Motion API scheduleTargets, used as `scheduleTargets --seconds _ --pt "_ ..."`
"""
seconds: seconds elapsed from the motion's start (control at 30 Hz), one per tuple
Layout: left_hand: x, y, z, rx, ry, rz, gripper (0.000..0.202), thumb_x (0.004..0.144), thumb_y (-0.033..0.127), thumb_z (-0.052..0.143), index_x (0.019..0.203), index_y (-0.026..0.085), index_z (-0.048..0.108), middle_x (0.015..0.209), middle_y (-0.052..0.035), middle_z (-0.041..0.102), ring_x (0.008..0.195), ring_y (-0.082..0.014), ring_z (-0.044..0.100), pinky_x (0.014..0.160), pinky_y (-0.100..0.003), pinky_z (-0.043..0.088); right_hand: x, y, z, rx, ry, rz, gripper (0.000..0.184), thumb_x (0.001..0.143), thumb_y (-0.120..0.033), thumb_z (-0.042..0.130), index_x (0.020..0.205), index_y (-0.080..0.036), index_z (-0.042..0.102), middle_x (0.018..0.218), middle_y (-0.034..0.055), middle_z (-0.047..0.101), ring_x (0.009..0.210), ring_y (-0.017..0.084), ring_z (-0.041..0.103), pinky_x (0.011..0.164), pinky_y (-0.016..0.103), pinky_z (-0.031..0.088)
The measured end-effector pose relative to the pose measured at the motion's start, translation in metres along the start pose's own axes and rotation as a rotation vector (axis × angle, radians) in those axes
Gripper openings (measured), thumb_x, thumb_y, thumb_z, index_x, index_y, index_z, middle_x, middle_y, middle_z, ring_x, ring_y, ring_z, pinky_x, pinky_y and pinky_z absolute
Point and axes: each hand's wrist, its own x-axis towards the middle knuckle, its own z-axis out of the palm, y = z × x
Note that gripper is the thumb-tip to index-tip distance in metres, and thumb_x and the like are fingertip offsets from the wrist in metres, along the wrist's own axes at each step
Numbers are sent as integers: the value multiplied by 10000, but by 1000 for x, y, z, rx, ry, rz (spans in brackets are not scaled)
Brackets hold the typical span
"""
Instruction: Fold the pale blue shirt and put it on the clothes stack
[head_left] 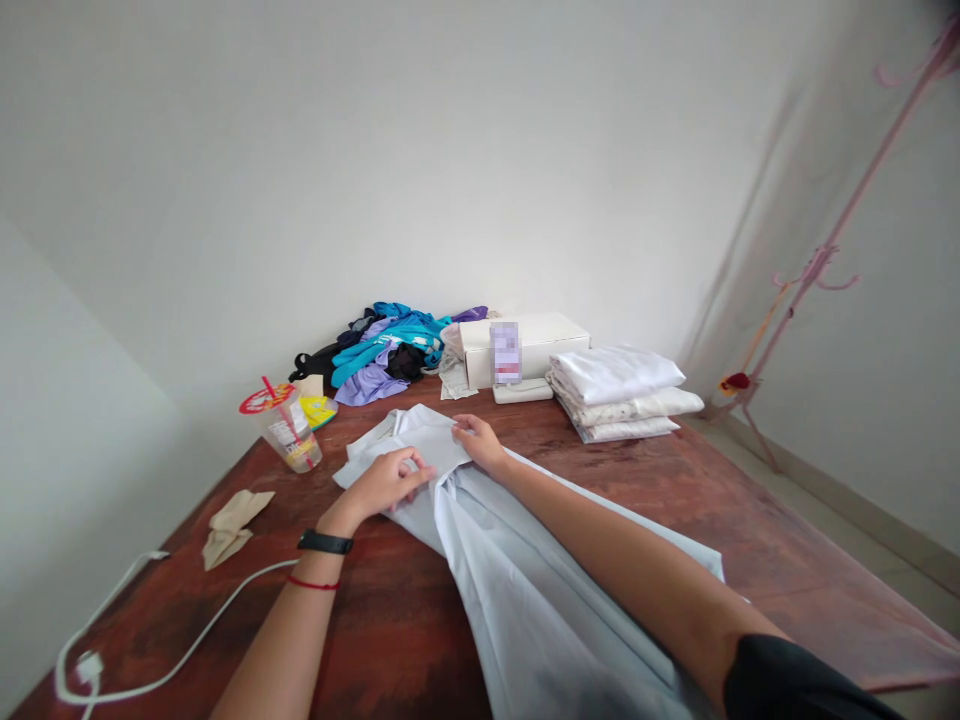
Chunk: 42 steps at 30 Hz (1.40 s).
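Observation:
A pale grey-white garment [517, 550], which looks like a shirt, stretches from the middle of the table toward me, its far end partly folded over. My left hand [386, 482] is over the left side of that end, fingers loosely curled with a gap at the thumb, beside a gathered crease. On the right side of the folded part, my right hand [482, 445] rests with its fingers stretched out on the cloth. Its forearm passes over the garment's length. The undersides of both hands are hidden.
A lidded plastic cup [292, 435] with a red straw stands left, near a crumpled beige napkin [234, 525] and a white cable [217, 610]. Behind are a heap of clothes [390, 350], a white box [544, 345] and folded white cloths [619, 390]. A pink stand [847, 220] is at right.

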Motion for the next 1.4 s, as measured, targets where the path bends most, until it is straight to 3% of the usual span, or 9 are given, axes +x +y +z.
scheduleTargets --seconds 0.13,0.3,0.43,0.57,0.8,1.0,1.13,1.27,1.4 --pt "-5 4 0 -132 -245 -13 650 841 663 618 1286 197 527 640 -24 712 381 -157 570 390 -227 369 -3 -6 0 -86 39 -86 240 823 -250 645 1049 -200 709 1024 52 736 989 217 668 952 369 494" --pt "-10 7 -5 -269 -584 -14 791 861 566 694 1509 242 374 939 -110 786 626 -208 752 517 -209 482 -9 -18 -5 -161 108 -181 214 835 -234 563 985 -194 710 1027 57 720 977 211 642 927 344 476" --pt "-13 11 -4 -357 -802 18 864 845 506 756 1560 288 324 1133 -116 758 814 -252 782 599 -223 555 -11 -31 -10 -178 153 -208 238 846 -272 516 954 -178 706 897 51 705 871 210 629 833 330 480" --pt "-15 18 7 -368 -980 41 810 840 474 769 1539 307 396 1208 -106 728 828 -278 781 521 -207 539 -17 -55 -5 -140 146 -257 239 855 -314 513 918 -177 700 819 31 682 784 188 606 763 300 472" --pt "-16 37 34 -352 -1132 118 716 819 414 798 1459 237 531 1221 -115 698 757 -252 782 494 -217 538 -64 -134 16 38 -321 -353 186 883 -277 548 972 -160 662 754 -3 628 659 124 598 632 230 458" --pt "-14 30 41 -399 -1063 269 588 795 521 786 1256 169 690 908 -61 759 710 -211 748 545 -236 566 -137 -191 -13 -357 -871 -414 197 850 -98 532 964 -168 677 724 -25 652 642 95 594 629 182 434" --pt "-14 29 40 -475 -1052 265 575 794 511 793 1261 194 684 1111 -73 748 804 -208 753 603 -228 574 -181 -190 -43 -686 -1207 -471 128 882 -293 638 924 -197 712 755 -21 691 643 106 606 609 195 405" --pt "-17 34 39 -528 -1108 211 564 840 398 786 1360 256 619 1257 -83 688 807 -190 773 628 -212 563 -209 -170 -61 -1094 -1194 -404 326 919 -462 591 1153 -266 705 756 11 735 624 182 653 548 255 356" --pt "-17 34 42 -593 -1144 204 612 817 331 822 1376 260 585 1302 -109 667 907 -218 773 720 -229 574 -221 -160 -68 -1286 -1198 -377 406 943 -516 531 1192 -238 692 776 72 750 632 245 690 520 280 349"
